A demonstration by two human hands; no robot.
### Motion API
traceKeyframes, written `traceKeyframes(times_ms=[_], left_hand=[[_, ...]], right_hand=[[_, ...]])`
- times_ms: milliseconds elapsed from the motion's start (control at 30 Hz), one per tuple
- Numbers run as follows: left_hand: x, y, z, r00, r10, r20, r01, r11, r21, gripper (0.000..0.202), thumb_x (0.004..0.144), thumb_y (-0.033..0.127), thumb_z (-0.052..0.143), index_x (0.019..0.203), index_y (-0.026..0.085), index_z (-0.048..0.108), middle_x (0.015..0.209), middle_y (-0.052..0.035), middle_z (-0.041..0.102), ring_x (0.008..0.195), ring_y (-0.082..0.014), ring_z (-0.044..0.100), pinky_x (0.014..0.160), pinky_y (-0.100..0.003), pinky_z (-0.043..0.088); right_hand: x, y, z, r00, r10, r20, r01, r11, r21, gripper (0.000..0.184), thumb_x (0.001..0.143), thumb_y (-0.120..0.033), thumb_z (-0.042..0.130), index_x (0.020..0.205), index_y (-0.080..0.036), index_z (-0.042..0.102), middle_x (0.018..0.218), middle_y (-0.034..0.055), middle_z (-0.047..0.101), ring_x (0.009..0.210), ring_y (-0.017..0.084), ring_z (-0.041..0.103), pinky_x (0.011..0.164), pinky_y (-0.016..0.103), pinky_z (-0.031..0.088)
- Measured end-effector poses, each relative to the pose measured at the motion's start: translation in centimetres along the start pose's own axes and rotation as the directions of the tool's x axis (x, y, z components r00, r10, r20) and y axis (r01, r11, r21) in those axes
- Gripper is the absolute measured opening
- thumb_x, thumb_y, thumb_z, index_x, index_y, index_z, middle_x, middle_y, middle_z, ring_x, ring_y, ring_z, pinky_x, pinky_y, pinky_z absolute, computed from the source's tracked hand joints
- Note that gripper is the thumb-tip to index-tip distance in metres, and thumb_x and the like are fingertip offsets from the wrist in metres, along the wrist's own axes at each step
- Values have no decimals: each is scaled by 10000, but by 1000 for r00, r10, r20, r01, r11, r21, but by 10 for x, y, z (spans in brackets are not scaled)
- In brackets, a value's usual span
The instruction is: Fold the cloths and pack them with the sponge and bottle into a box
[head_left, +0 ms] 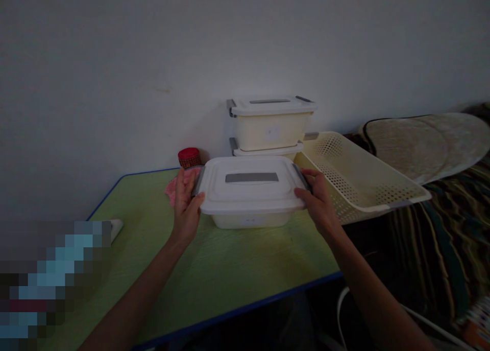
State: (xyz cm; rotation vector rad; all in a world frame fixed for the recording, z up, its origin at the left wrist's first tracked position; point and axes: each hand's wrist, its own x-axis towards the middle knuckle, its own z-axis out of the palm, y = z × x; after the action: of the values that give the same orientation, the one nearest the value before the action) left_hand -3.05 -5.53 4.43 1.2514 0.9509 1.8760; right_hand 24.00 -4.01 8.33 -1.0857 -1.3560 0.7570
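Observation:
A white lidded storage box (250, 195) with grey side latches and a grey strip on its lid is between my hands, over the green table. My left hand (186, 205) holds its left end, thumb on the lid's edge and fingers along the latch. At the opposite end, my right hand (317, 197) grips the lid edge by the right latch. Whether the box's base touches the table, I cannot tell. Behind it, a similar box (272, 129) is stacked on another lidded box (266, 151), mostly hidden.
A cream perforated basket (363, 190) sits at the right edge of the green table (229, 279). A pink cloth (171, 188) and a red round container (189, 157) lie at the back left. Right of the table are a cushion (432, 141) and striped fabric (451, 223).

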Motion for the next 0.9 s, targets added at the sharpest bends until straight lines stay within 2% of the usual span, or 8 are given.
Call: traceKeyframes(times_ms=[167,433,633,767,833,900], left_hand=[[1,1,-2,998,54,45,-56,997,45,777,728,285,646,1375,390,227,1448,-40,327,1356,-215,231,1104,-439,171],[1,2,-3,994,79,75,-82,996,41,776,738,294,656,1374,404,225,1447,-33,328,1350,-217,248,1101,-453,168],[3,3,-4,988,108,106,-116,991,64,740,759,299,646,1372,398,243,1437,-21,349,1341,-203,271,1112,-428,156],[3,6,-3,989,97,111,-105,992,70,762,755,304,650,1379,391,221,1441,-30,340,1354,-208,237,1108,-438,157],[1,10,1,984,128,128,-138,987,76,735,770,296,636,1376,390,231,1442,-34,337,1335,-223,283,1101,-437,183],[-1,16,6,970,189,155,-205,974,96,671,802,282,600,1368,391,256,1450,-43,321,1267,-246,403,1083,-440,235]], right_hand=[[2,0,0,1000,0,5,0,1000,4,391,595,-218,550,958,-250,407,1090,42,526,1133,247,434,1023,475,279],[4,0,1,1000,1,18,-2,1000,11,383,590,-217,547,942,-244,399,1087,45,514,1150,238,429,1030,470,264],[4,0,3,999,-50,18,50,998,32,348,596,-164,532,908,-252,405,1125,34,506,1196,212,418,1042,449,260],[4,0,3,998,-63,31,63,998,27,330,611,-152,520,904,-249,404,1158,45,515,1205,217,419,1034,476,268],[4,0,4,997,-69,26,69,998,12,331,614,-149,519,910,-247,405,1152,50,526,1194,219,431,1035,486,263],[5,1,4,997,-76,27,76,997,12,323,619,-150,516,909,-242,407,1161,56,524,1204,218,427,1043,482,254]])
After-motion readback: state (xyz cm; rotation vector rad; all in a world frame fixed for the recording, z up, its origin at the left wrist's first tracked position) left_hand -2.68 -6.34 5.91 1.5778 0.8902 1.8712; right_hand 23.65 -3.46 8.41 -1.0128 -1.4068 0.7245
